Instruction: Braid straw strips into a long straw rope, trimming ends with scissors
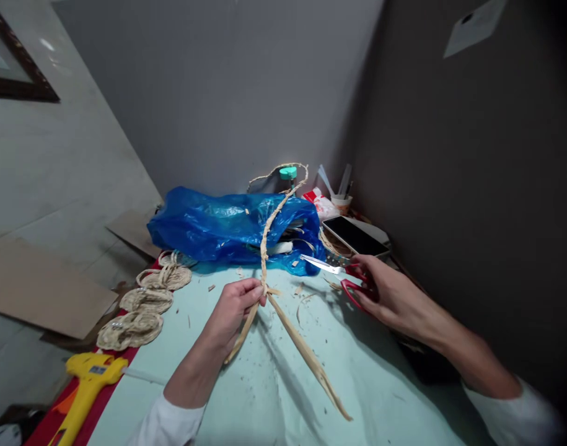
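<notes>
My left hand (239, 306) pinches a twisted cord of dried plant fibre (264, 248) where it splits into two flat loose strands. One strand (308, 353) slants down to the right, the other hangs beside my palm. Above the hand the cord rises over a blue plastic bag (204, 226) and curls round at its far end. In my right hand (390, 294) is a pair of scissors (332, 267) with red handles. Their blades point left toward the cord, apart from it, and look nearly closed.
Several coiled fibre pieces (147, 300) line the table's left edge, above a yellow glue gun (90, 378). A phone (355, 235) lies at the back right, near a cup (342, 203) holding tools. Fibre scraps dot the pale green table cover (264, 402). Grey panels stand behind and right.
</notes>
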A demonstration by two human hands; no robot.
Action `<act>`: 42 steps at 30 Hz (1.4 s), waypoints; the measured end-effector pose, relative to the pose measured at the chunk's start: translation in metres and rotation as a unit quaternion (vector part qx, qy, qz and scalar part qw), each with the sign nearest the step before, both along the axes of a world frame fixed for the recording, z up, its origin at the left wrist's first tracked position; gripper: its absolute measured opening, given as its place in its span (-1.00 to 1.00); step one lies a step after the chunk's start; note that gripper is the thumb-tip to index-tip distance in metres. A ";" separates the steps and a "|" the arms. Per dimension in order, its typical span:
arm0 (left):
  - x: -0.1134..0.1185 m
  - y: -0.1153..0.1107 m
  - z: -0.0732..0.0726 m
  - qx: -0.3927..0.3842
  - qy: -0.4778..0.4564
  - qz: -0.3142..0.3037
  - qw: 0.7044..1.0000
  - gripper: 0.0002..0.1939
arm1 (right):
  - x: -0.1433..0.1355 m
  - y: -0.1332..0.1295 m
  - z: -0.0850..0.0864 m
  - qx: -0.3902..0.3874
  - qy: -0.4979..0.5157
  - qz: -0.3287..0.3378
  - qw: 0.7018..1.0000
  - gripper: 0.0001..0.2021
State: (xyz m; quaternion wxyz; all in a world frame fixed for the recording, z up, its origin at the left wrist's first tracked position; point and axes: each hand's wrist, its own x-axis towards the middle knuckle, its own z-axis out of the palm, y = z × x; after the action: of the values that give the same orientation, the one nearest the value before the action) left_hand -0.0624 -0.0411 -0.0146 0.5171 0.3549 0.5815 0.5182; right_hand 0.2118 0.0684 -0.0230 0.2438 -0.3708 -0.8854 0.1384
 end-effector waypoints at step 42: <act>0.024 -0.012 0.005 0.039 0.033 -0.087 0.995 -0.78 | -0.024 -0.012 -0.019 0.104 -0.108 -0.038 0.988 -0.80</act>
State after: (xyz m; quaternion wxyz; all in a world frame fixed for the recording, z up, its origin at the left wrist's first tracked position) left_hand -0.0381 -0.0528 -0.0094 0.5261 0.4412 0.5446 0.4815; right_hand 0.1876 0.0567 -0.0424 0.1896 -0.3896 -0.9012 -0.0048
